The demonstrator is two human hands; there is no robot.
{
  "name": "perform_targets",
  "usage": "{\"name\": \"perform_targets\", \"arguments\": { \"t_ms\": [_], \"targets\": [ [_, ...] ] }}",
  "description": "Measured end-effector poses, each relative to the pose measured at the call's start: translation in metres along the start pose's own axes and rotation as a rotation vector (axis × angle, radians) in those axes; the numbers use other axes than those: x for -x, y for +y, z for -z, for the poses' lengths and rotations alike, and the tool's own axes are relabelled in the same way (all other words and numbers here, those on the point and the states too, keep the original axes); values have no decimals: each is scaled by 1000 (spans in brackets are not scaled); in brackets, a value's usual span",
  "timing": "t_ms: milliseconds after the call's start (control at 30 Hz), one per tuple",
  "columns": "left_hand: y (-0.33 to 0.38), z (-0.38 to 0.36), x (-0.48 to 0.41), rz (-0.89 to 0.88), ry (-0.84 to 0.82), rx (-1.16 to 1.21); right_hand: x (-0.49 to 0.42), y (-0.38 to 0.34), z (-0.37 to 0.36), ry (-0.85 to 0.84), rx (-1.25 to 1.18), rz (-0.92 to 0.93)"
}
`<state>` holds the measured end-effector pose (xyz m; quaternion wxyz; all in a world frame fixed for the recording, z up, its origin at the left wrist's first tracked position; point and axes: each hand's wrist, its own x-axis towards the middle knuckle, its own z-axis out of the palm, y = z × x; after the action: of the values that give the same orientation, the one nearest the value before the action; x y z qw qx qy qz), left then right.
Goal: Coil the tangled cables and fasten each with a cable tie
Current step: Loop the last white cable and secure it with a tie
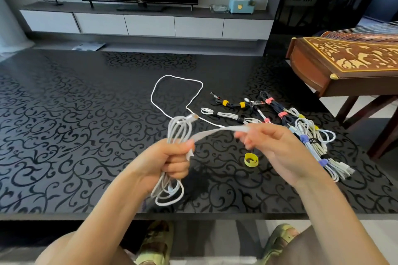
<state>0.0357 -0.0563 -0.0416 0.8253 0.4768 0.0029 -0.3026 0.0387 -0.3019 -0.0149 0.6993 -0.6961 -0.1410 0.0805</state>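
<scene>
Two hands above desk (64, 114): left hand (172, 160) fisted round white cable coil (172, 170), right hand (277, 146) pinching white tie strip (217, 132); yellow tie (251, 159) below right hand.

Left hand (172, 159) closed in a fist, forearm angled up from lower left. Right hand (277, 146) pinching (fingertips motion-blurred), palm turned leftward, forearm entering from lower right.

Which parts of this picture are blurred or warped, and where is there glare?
Head view: motion blur smears the right hand and the white strap it pulls; the left hand is sharper; wide-angle bending curves the cabinet; window light reflects as a pale sheen on the glossy black table.
</scene>
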Motion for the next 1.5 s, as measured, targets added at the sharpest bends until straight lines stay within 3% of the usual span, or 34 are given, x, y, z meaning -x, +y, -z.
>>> {"name": "perform_targets", "arguments": {
  "t_ms": [100, 200, 333, 433, 533, 700, 900, 1033, 1367, 1500],
  "targets": [
    [-15, -14, -3, 91, -83, -99, -5, 6, -13, -43, -434, 99],
    [-23, -26, -8, 110, -94, -137, -8, 4, -31, 46, -758, 6],
    [-25, -40, -12, 14, -22, -213, -14, 6, -41, 269, -880, -169],
    [-27, -50, -14, -80, 76, -348, -19, 9, -35, 359, -900, -204],
    [-22, -55, -15, -143, 84, -393, -22, 6, -25, 422, -812, -149],
    [-11, -59, -20, -68, 33, -297, -22, 9, -17, 623, -277, -138],
    [-15, -63, -23, -33, 149, -295, -16, 14, -40, 391, 22, -275],
    [-20, -66, -26, -110, 205, -396, -13, 15, -47, 320, -79, -303],
    [-22, -63, -32, -480, 543, -399, -8, 13, -52, 148, -296, -287],
    [-11, -48, -35, -533, 728, -389, 5, 7, -51, 150, -92, -304]
  ]
}}
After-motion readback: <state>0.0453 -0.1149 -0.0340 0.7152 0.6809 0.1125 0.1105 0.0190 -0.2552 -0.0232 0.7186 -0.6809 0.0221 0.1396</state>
